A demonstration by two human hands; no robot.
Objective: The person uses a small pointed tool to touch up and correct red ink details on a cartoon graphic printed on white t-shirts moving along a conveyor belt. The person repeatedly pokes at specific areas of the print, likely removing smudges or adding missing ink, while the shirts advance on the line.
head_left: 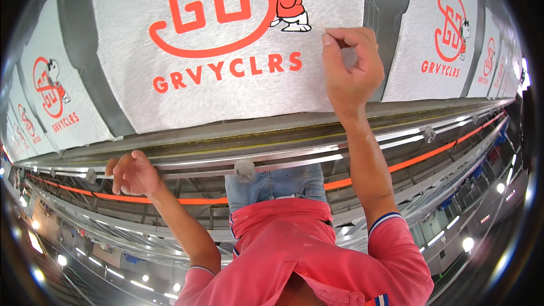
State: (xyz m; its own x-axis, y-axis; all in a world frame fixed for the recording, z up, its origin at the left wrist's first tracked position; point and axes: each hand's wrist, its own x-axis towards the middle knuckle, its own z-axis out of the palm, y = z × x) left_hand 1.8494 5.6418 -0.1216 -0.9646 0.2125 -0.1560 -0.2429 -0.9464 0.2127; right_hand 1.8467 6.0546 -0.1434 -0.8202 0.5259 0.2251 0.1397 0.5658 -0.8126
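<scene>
In front of me a pale grey fabric panel (215,96) lies flat, printed with a red looped emblem, red lettering and a white cartoon dog (292,5) in a red top. Over its right part, just below the dog's feet, my right hand (357,68) has thumb and index fingertip pinched together. Whatever may be between those tips is too small to make out. My left hand (135,174) is beside the near metal rail, left of my body. Its fingers are loosely bent and apart from the thumb, with nothing in them.
Similar printed panels lie on both sides, one left (65,88) and one right (436,39), with dark grey table surface (93,51) between them. A metal rail (294,161) with round knobs (245,170) borders the near edge. Below it runs an orange strip (419,158).
</scene>
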